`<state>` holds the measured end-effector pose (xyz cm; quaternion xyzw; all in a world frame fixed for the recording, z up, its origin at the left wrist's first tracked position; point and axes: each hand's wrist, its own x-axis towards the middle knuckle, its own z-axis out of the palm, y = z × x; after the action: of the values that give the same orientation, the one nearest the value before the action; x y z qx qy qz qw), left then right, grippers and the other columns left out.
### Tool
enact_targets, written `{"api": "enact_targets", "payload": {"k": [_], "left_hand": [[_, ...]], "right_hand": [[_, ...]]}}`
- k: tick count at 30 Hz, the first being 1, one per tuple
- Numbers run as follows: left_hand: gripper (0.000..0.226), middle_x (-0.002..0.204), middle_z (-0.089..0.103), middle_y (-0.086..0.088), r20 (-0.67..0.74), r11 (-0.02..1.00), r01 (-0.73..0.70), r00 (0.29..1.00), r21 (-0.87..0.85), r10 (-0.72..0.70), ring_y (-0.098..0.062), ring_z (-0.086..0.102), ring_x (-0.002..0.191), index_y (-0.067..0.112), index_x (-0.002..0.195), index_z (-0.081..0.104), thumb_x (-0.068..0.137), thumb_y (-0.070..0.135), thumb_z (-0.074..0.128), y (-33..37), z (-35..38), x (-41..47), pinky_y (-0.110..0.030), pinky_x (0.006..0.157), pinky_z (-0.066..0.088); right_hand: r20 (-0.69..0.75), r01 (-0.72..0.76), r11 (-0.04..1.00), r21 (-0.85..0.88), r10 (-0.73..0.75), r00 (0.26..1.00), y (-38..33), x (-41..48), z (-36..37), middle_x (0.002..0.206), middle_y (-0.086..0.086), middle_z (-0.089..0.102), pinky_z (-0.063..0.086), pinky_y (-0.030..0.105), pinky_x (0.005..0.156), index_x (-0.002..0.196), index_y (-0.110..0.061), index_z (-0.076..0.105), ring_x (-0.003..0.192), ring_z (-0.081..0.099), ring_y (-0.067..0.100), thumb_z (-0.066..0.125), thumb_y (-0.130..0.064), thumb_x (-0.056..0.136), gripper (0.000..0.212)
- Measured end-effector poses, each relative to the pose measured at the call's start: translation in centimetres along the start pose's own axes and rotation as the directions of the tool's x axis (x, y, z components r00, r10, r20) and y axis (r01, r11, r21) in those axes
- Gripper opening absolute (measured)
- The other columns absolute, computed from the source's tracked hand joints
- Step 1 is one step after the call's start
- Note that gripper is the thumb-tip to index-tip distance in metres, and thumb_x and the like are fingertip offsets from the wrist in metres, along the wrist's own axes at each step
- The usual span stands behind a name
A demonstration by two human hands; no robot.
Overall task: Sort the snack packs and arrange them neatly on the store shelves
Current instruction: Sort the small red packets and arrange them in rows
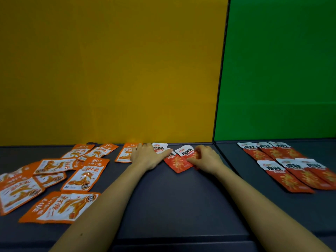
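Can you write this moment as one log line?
left hand: touches orange pack | right hand: pinches red pack | other orange packs: scattered left | sorted red packs: rows right

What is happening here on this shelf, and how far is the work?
A person is sorting snack packs on a dark shelf. The right hand pinches a red pack near the yellow back panel. The left hand lies flat beside it, by another white-topped pack. Orange packs lie scattered on the left. More red packs already lie in two rows before the green panel.
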<state>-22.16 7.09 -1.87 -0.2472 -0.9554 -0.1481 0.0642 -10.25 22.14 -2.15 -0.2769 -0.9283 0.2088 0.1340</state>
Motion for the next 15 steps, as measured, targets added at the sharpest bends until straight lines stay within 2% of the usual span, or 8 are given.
{"api": "enact_targets", "payload": {"k": [3, 7, 12, 14, 15], "left_hand": [[0.088, 0.136, 0.046, -0.012, -0.001, 0.994, 0.007, 1.000, -0.106, -0.008, -0.028, 0.039, 0.128, 0.008, 0.129, 0.043, 0.073, 0.075, 0.049, 0.8, -0.3, -0.2, -0.039, 0.100, 0.035], [0.089, 0.132, 0.047, -0.013, 0.079, 0.966, 0.035, 0.997, -0.258, -0.015, -0.029, 0.040, 0.125, 0.004, 0.123, 0.041, 0.063, 0.064, 0.071, 1.5, -0.8, -0.2, -0.038, 0.094, 0.040], [0.089, 0.120, 0.059, -0.013, 0.275, 0.878, 0.155, 0.961, -0.452, -0.027, -0.026, 0.057, 0.106, 0.004, 0.119, 0.045, 0.055, 0.051, 0.084, 1.8, -0.7, 0.4, -0.032, 0.077, 0.044], [0.088, 0.112, 0.065, -0.011, 0.298, 0.830, 0.168, 0.955, -0.532, -0.002, -0.023, 0.061, 0.097, 0.005, 0.112, 0.053, 0.043, 0.049, 0.087, 1.8, -0.6, 0.5, -0.033, 0.080, 0.052], [0.078, 0.106, 0.066, -0.009, 0.299, 0.806, 0.168, 0.954, -0.568, 0.012, -0.022, 0.063, 0.092, 0.007, 0.105, 0.057, 0.045, 0.045, 0.088, 1.8, -0.6, 0.6, -0.034, 0.080, 0.053]], "right_hand": [[0.000, -0.025, 0.999, -0.028, 0.025, 1.000, -0.2, 0.0, 0.2, 0.135, 0.012, 0.043, 0.041, 0.038, 0.099, 0.135, -0.011, 0.042, 0.124, 0.047, 0.029, 0.058, -0.050, 0.085, 0.065], [-0.011, -0.025, 0.990, -0.142, 0.024, 1.000, -0.8, -0.4, 0.6, 0.135, 0.013, 0.042, 0.040, 0.041, 0.098, 0.134, -0.007, 0.041, 0.123, 0.047, 0.031, 0.050, -0.053, 0.089, 0.065], [-0.025, -0.027, 0.987, -0.158, 0.024, 0.999, -1.5, -0.7, 0.6, 0.134, 0.014, 0.044, 0.039, 0.040, 0.098, 0.131, -0.005, 0.042, 0.123, 0.048, 0.031, 0.049, -0.052, 0.089, 0.064], [-0.034, -0.045, 0.991, -0.125, 0.041, 0.999, -1.7, -0.9, 0.6, 0.133, 0.014, 0.045, 0.040, 0.039, 0.097, 0.130, -0.004, 0.042, 0.123, 0.048, 0.031, 0.052, -0.051, 0.088, 0.064], [-0.038, -0.057, 0.994, -0.093, 0.054, 0.998, -1.8, -1.0, 0.5, 0.133, 0.014, 0.045, 0.040, 0.039, 0.096, 0.129, -0.003, 0.041, 0.122, 0.048, 0.031, 0.055, -0.050, 0.087, 0.064]]}}
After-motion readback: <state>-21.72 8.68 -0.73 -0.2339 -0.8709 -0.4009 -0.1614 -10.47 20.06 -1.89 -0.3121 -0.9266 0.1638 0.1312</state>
